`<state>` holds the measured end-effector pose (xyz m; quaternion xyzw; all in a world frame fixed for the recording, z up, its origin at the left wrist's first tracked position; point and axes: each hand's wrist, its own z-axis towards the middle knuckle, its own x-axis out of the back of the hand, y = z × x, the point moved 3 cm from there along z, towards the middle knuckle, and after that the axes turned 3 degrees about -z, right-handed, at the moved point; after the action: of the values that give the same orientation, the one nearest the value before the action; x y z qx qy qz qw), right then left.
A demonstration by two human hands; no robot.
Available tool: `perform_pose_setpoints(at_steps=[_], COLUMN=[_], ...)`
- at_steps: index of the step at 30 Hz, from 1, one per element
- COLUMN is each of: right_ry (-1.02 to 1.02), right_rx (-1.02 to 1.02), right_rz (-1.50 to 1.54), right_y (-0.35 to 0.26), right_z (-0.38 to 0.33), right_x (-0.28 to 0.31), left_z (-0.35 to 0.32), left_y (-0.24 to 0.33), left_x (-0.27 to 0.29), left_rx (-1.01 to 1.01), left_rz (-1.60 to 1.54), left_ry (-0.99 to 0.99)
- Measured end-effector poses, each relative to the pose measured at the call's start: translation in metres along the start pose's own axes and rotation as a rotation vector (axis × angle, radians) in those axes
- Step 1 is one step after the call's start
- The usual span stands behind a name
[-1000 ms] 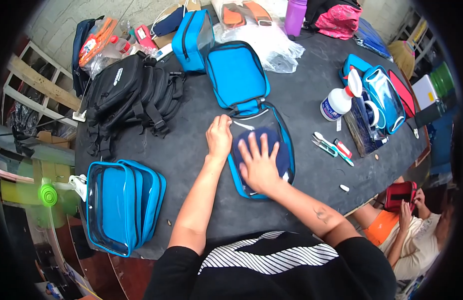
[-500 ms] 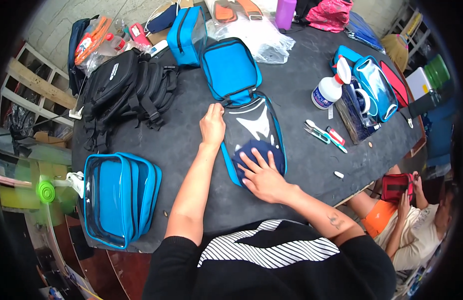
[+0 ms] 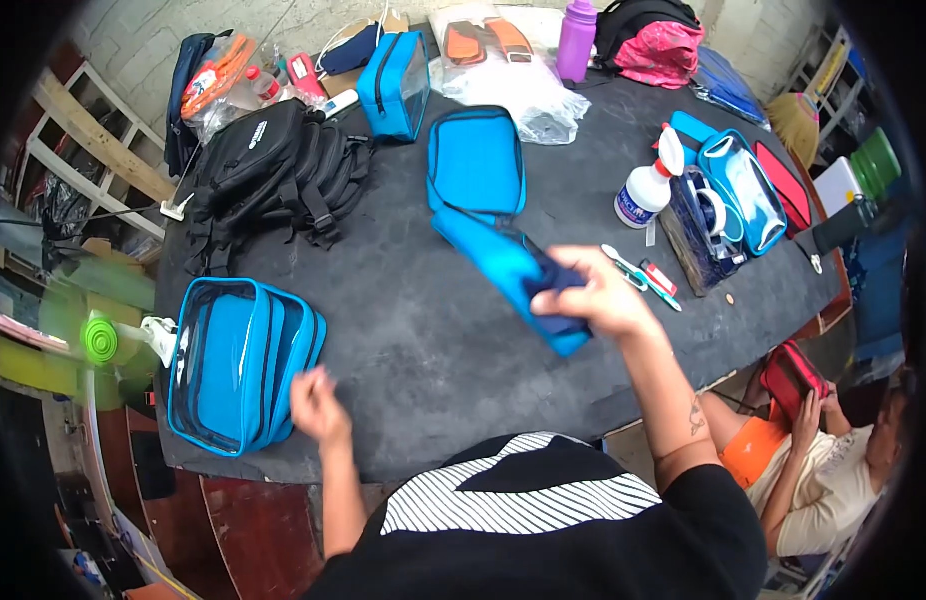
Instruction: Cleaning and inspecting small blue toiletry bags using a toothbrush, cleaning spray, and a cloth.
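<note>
A blue zippered pouch [image 3: 476, 165] lies unfolded in the middle of the table, its clear-windowed lid [image 3: 483, 255] hinged toward me and raised at a slant. My right hand [image 3: 603, 295] is closed around the near end of that lid, with a bunched navy cloth [image 3: 558, 295] under the thumb. The fingers' far side is hidden. Away to the left, my left hand [image 3: 320, 405] hovers with curled, slightly blurred fingers and nothing visible in them. Right beside it stand nested blue clear-fronted pouches [image 3: 223, 365]; whether the fingertips touch them I cannot tell.
A black backpack [image 3: 273, 180] sits at the left, and another blue pouch [image 3: 395, 85] stands behind. A spray bottle [image 3: 645, 190], toothbrush [image 3: 661, 285] and filled blue case [image 3: 748, 190] occupy the right. A spinning fan [image 3: 101, 340] is off the left edge; a seated person holds a red pouch [image 3: 791, 380].
My right hand has gone from lying flat on the cloth to gripping it with the lid, which has come up off the table. My left hand has left the pouch and moved toward me and left.
</note>
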<state>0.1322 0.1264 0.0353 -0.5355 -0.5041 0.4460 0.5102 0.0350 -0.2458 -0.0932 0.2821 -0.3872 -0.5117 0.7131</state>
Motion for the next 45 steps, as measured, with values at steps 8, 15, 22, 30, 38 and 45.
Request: perform_pose_setpoints(at_steps=[8, 15, 22, 30, 38, 45], right_ry=[0.318, 0.747, -0.179, 0.741, 0.136, 0.368], right_rx=[-0.097, 0.174, 0.238, 0.028, 0.177, -0.024], right_rz=[0.433, -0.745, -1.285, -1.501, -1.295, -1.436], right_y=[0.017, 0.021, 0.132, 0.137, 0.134, 0.140], right_z=[0.055, 0.075, 0.026, 0.097, 0.054, 0.059], right_x=[0.081, 0.101, -0.070, -0.012, -0.029, -0.068], left_z=[-0.078, -0.010, -0.021, -0.025, -0.028, -0.027], left_y=[0.046, 0.085, 0.030, 0.053, 0.048, 0.047], left_x=[0.078, -0.103, -0.186, -0.183, -0.178, -0.184], left_rx=[-0.195, -0.295, -0.213, 0.013, -0.014, -0.043], left_rz=[0.825, 0.413, 0.488, 0.504, 0.500, 0.534], left_ry=[0.343, -0.420, -0.741, -0.687, -0.657, -0.586])
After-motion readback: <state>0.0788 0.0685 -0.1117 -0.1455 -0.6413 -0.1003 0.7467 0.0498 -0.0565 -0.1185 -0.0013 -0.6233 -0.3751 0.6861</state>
